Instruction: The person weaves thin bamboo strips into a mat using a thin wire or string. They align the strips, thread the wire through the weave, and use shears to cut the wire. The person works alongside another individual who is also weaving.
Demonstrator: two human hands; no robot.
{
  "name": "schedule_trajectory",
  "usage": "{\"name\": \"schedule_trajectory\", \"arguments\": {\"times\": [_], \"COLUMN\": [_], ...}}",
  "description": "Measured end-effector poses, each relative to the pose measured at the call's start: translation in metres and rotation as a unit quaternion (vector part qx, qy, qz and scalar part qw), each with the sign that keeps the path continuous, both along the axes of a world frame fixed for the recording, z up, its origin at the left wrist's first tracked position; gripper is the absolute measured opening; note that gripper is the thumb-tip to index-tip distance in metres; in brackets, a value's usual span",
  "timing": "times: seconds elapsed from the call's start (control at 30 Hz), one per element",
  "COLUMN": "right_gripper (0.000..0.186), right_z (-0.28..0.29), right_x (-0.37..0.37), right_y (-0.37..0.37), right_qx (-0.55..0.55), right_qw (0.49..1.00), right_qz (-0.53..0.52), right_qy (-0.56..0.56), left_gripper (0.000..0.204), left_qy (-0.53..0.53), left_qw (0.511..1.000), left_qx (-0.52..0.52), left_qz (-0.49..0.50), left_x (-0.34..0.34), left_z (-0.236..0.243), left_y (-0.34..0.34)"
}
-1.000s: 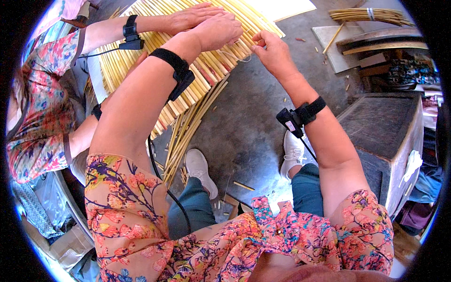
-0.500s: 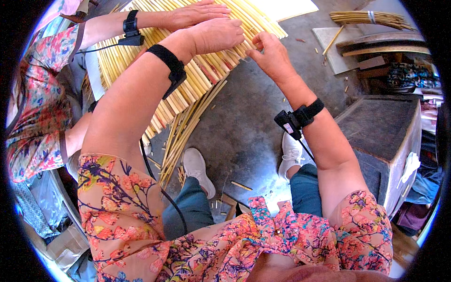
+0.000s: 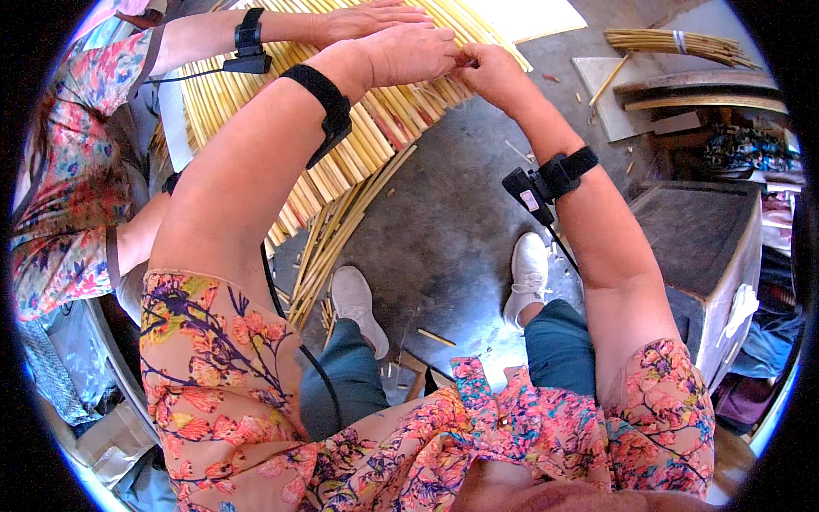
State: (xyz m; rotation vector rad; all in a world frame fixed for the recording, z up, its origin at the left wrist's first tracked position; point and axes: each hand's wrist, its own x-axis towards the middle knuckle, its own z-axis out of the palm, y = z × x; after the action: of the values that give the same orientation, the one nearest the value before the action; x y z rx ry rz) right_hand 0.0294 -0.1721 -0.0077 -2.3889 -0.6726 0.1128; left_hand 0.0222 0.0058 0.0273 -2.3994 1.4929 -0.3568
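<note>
A mat of pale yellow plant stalks [image 3: 375, 128], laid side by side, spreads across the upper middle. My left hand [image 3: 414, 56] rests on its right part, fingers bent down over the stalks and close together; their undersides are hidden. Against those fingertips, at the mat's right edge, my right hand [image 3: 499, 78] is closed in a pinch. Whatever lies between its thumb and fingers is too small to make out. Just beyond my left hand, a co-worker's hand [image 3: 363, 21] lies flat on the same stalks.
Loose long stalks [image 3: 345, 226] lie below the mat. At right are a tied stalk bundle [image 3: 678, 43], a pale board [image 3: 610, 107], curved wooden pieces [image 3: 699, 90] and a dark wooden box [image 3: 695, 230]. The co-worker's patterned sleeve [image 3: 102, 81] is at left. Short cut bits litter the grey floor.
My right hand has moved up and left to meet my left hand, its fingers closing further. My left hand has shifted slightly right and up. The co-worker's hand stays on the stalks.
</note>
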Motion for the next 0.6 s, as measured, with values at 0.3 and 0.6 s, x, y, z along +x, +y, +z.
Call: {"name": "schedule_trajectory", "arguments": {"times": [0.3,0.6], "right_gripper": [0.013,0.014], "right_z": [0.0,0.004], "right_x": [-0.016,-0.031], "right_y": [-0.002,0.012], "right_qx": [-0.08,-0.155], "right_qw": [0.994,0.98], "right_qz": [0.016,-0.017], "right_qy": [-0.07,-0.124], "left_gripper": [0.01,0.009], "left_qy": [0.032,0.088], "left_qw": [0.996,0.984], "left_qx": [-0.087,-0.113], "left_qz": [-0.009,0.106], "left_x": [-0.003,-0.001], "left_z": [0.012,-0.015], "left_y": [0.009,0.015]}}
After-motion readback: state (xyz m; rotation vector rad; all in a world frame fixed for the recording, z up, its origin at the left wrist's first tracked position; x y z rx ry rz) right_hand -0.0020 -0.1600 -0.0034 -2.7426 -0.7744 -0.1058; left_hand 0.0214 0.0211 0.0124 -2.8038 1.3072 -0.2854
